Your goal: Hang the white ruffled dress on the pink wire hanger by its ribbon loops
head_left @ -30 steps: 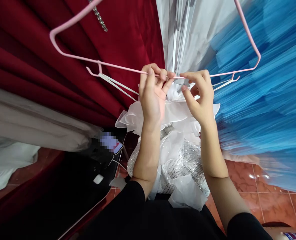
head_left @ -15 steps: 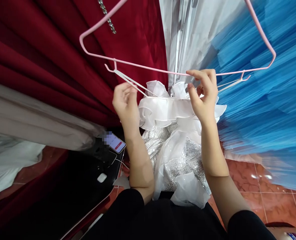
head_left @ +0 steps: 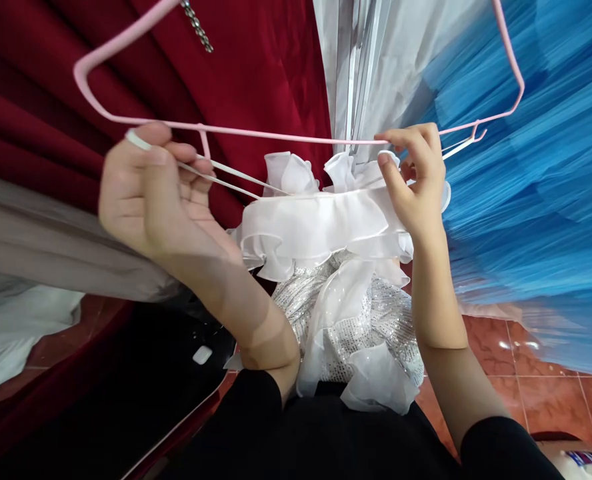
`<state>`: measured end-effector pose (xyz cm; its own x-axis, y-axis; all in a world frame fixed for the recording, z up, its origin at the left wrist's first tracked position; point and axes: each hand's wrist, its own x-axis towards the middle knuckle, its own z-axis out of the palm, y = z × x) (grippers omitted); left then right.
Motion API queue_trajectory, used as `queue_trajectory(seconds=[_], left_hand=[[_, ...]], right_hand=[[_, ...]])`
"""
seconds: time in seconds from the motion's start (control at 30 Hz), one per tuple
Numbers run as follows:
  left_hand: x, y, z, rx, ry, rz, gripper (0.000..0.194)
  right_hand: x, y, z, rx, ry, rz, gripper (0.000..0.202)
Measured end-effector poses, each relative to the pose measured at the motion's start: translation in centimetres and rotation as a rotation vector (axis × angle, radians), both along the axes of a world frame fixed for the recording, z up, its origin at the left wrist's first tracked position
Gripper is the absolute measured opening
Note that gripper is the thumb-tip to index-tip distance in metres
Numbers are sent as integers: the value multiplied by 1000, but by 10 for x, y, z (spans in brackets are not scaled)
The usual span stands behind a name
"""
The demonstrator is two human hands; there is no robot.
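My left hand (head_left: 151,190) pinches a thin white hanging strap (head_left: 139,140) between thumb and forefinger, pulled out past the hanger's left hook, which the fingers partly hide. My right hand (head_left: 419,177) has thumb and fingers closed around the lower bar of the pink hanger (head_left: 296,138). On the right side, another strap loops over the small hook (head_left: 479,133). Below the bar hangs a white dress (head_left: 321,223) with a ruffled, sheer neckline. Its silver sequined body (head_left: 346,320) bunches up against my black shirt.
Dark red curtain-like fabric (head_left: 256,67) with a metal chain (head_left: 196,27) hangs at left, blue tulle (head_left: 541,200) at right. A shiny black surface (head_left: 141,373) at lower left bears a small white case (head_left: 203,355). Red tiles (head_left: 496,353) cover the floor.
My left hand has moved left and up, drawing the left strap outward off the hook's end. The hanger has shifted left and tilted. My right hand stays on the bar.
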<state>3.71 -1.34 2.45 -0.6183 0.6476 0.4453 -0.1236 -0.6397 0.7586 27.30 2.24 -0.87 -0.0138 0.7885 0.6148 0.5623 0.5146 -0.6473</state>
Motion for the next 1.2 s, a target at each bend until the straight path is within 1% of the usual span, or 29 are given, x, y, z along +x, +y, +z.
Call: queue_trajectory(seconds=[0.03, 0.1, 0.27, 0.33, 0.4, 0.53, 0.6, 0.7, 0.73, 0.83, 0.9, 0.97, 1.07, 1.13, 1.2], left_hand=[[-1, -1, 2, 12, 15, 8, 17], [-4, 0, 1, 33, 28, 10, 15], [-5, 8, -14, 28, -43, -75, 8], [-2, 11, -16, 36, -67, -79, 10], [2, 14, -16, 62, -76, -39, 13], [9, 18, -14, 134, -56, 78, 12], [10, 18, -15, 150, -56, 79, 11], [11, 18, -15, 132, -59, 39, 9], [12, 18, -15, 124, -49, 52, 10], [17, 17, -12, 98, 44, 160, 13], [20, 17, -10, 94, 93, 208, 10], [22, 17, -10, 109, 102, 189, 8], [17, 22, -17, 160, 28, 160, 7], [9, 27, -24, 108, -88, 114, 11], [1, 31, -31, -19, -219, 32, 17]], right_hand=[[1, 2, 0, 7, 8, 1, 27], [2, 6, -2, 18, 27, 2, 29], [0, 11, -5, -10, 50, 3, 29], [-1, 11, -5, -31, 62, 1, 29], [-1, 11, -4, -44, 76, -3, 30], [-1, 8, -1, -57, 86, -9, 30], [-2, 7, 0, -56, 82, -11, 29], [-3, 7, 0, -41, 84, -16, 28], [-3, 7, 0, -33, 86, -20, 28], [-3, 8, -1, -4, 83, -34, 31], [-3, 9, -1, 15, 74, -42, 33], [-3, 9, -2, 22, 72, -47, 34], [-3, 8, -2, 2, 76, -55, 33], [-3, 8, -2, -13, 76, -61, 31], [-3, 7, -1, -8, 80, -59, 30]])
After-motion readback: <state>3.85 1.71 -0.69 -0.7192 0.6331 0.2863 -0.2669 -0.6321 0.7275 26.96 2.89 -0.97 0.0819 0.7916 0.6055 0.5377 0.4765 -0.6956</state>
